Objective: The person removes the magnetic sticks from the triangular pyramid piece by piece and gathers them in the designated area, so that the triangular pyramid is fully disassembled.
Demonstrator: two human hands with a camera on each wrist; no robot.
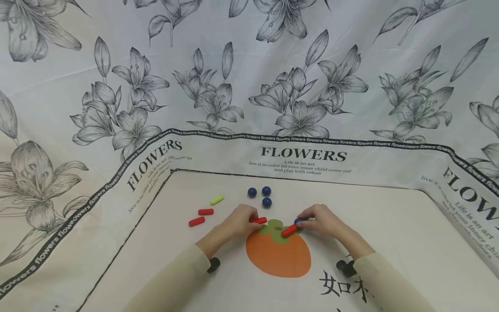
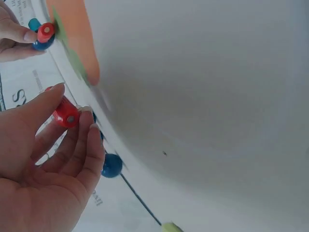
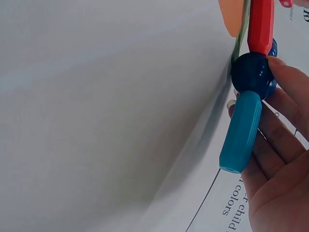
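Observation:
My left hand [image 1: 242, 220] pinches a red magnetic rod [image 2: 66, 116] between thumb and fingers, its end with a grey dot showing in the left wrist view. Across from it, my right hand [image 1: 320, 220] holds a dark blue ball [image 3: 250, 75] by thumb and fingers. To that ball are joined a second red rod [image 3: 261, 29] and a teal rod [image 3: 240, 133], pointing opposite ways. In the head view the joined red rod [image 1: 289, 230] points toward the left hand, over the printed persimmon's leaves [image 1: 277, 224]. The two red rods are apart.
Three blue balls [image 1: 267, 202] lie beyond the hands on the cloth-covered table [image 1: 362, 208]. Left of the left hand are two red rods [image 1: 196, 221] and a yellow-green rod [image 1: 217, 199]. A flower-printed cloth [image 1: 218, 86] rises behind and along the sides.

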